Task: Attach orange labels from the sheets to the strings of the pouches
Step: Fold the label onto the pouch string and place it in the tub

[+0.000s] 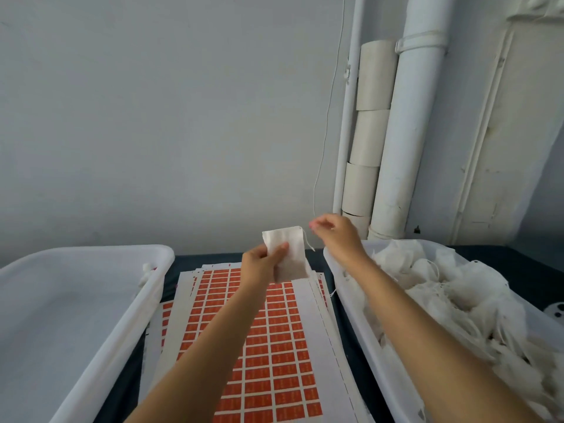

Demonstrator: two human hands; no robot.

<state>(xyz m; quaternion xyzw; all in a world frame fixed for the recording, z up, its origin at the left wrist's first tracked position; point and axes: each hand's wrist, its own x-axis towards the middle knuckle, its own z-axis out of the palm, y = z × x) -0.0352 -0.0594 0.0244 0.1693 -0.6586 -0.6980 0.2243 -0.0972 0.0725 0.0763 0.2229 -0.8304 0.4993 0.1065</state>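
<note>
My left hand (264,264) holds a small white pouch (293,254) up above the table, thumb on its front. A thin string (309,243) hangs from the pouch's top right corner. My right hand (334,235) is raised just right of the pouch with its fingertips drawn together near the string; whether it pinches the string is not clear. Sheets of orange labels (274,346) lie stacked on the dark table between two bins, below both arms.
A white bin (351,288) on the right is heaped with white pouches (457,294) and loose strings. A white bin (116,325) on the left holds a pouch or two at its far corner. White pipes and paper rolls stand behind, against the wall.
</note>
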